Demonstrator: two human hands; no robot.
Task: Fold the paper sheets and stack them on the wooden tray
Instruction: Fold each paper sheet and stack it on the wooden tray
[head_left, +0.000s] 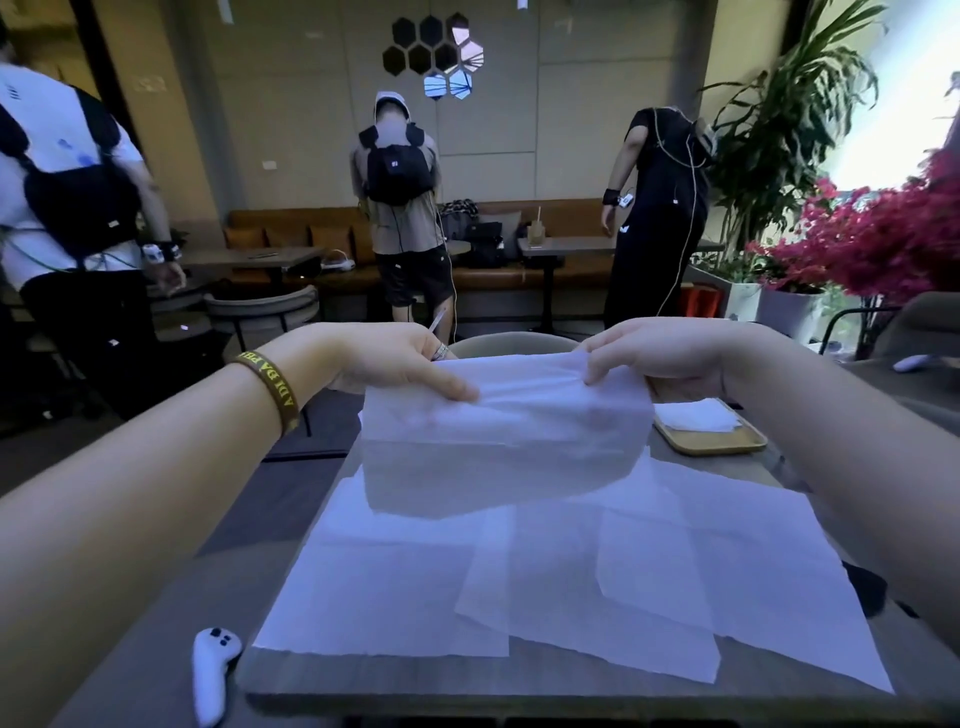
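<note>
Café table (519, 686) with loose sheets (571, 571) spread beneath two raised hands

Left hand (395, 364) and right hand (660, 353) each pinch an upper corner of one thin sheet (509, 436), thumb on top, holding it stretched between them above the table. Below the hands the loose sheets lie overlapping. Just beneath the right wrist sits the wooden tray (727, 444) with folded paper (696, 415) on it. A white controller (210, 670) lies beside the left forearm

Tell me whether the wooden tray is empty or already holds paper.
Not empty: folded white paper lies on the wooden tray, its bare rim showing in front. How many sheets are in that pile cannot be told.
</note>
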